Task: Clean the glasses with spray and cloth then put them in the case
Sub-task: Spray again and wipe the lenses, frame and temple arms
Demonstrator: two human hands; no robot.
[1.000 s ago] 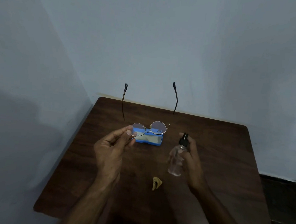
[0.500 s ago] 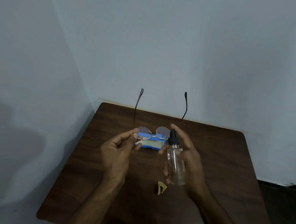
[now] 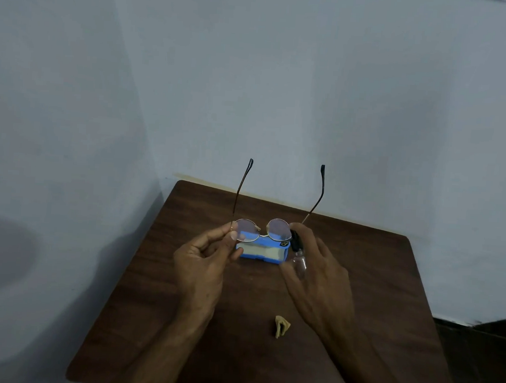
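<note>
2 steps are waiting, wiping and casing. Left hand (image 3: 203, 265) is pinching the glasses (image 3: 261, 229) near the open case (image 3: 261, 252); right hand (image 3: 320, 281) is gripping the spray bottle (image 3: 298, 260) beside 1 lens; cloth (image 3: 281, 326) is lying unused.

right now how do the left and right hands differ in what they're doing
The left hand holds the glasses; the right hand holds the spray bottle. The left hand pinches a lens rim with fingertips; the right hand curls its fingers round the bottle. Both are held up near the blue case.
</note>
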